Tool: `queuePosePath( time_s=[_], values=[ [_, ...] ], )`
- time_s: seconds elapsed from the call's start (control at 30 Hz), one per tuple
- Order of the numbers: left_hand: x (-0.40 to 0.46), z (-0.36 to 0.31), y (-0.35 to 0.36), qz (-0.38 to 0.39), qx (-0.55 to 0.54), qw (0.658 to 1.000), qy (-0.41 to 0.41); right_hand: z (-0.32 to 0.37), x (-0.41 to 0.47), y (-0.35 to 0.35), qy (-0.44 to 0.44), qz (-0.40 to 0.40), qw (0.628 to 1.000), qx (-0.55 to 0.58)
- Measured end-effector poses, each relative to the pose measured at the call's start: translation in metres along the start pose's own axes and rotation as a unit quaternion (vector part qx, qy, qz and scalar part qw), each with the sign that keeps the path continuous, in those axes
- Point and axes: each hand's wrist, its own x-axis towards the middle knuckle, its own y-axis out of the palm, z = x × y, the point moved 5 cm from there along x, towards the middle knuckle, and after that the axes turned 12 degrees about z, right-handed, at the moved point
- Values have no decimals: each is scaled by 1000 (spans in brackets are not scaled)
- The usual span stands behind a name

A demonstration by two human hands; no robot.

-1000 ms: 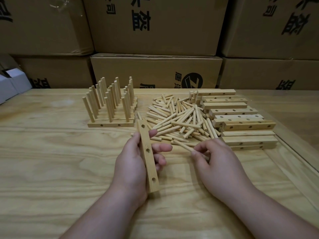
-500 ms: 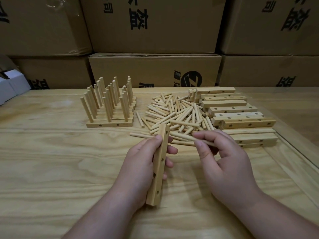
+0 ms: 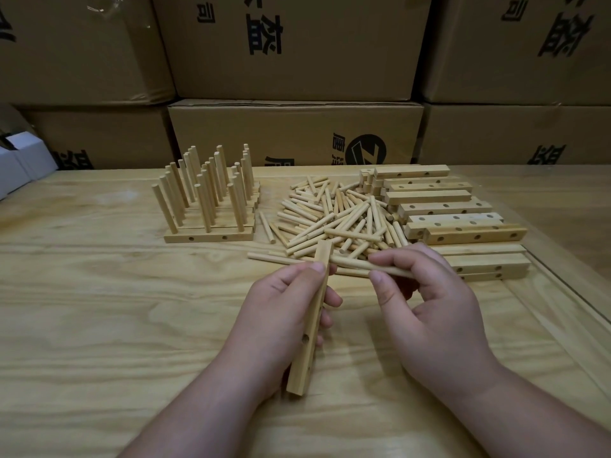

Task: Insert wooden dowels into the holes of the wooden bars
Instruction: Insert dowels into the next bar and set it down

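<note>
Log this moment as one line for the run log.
left hand: grips bar | right hand: pinches dowel | dowel not yet inserted

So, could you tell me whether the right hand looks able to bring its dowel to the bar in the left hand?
Probably yes: the right hand pinches a dowel beside the bar, with nothing between.

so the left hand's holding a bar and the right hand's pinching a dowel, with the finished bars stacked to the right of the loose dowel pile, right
Not quite. In the head view the finished bars stand left of the loose dowel pile. The rest holds: the left hand holds a bar, the right hand pinches a dowel.
</note>
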Motion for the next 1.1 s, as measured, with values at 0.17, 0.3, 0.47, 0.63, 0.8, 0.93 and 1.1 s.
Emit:
queuePosePath(
  time_s=[0.17, 0.3, 0.47, 0.63, 0.8, 0.93, 1.1],
  values=[
    [0, 0, 0, 2, -11, 1000, -6, -3, 0, 0, 26, 5, 1000, 12],
    [-1, 0, 0, 3, -18, 1000, -7, -3, 1, -1, 34, 4, 999, 9],
    [-1, 1, 1, 3, -3, 1000, -20, -8, 2, 1, 62, 33, 998, 3],
    [-2, 2, 1, -16, 23, 1000, -4, -4, 1, 2, 50, 36, 998, 12],
    [-2, 2, -3, -35, 8, 999, 24, -2, 0, 4, 43, 51, 998, 3],
    [-1, 2, -3, -29, -14, 999, 11, -5, 0, 5, 53, 62, 997, 9],
    [-1, 1, -4, -42, 5, 999, -12, -1, -1, 7, 37, 77, 996, 13]
  ],
)
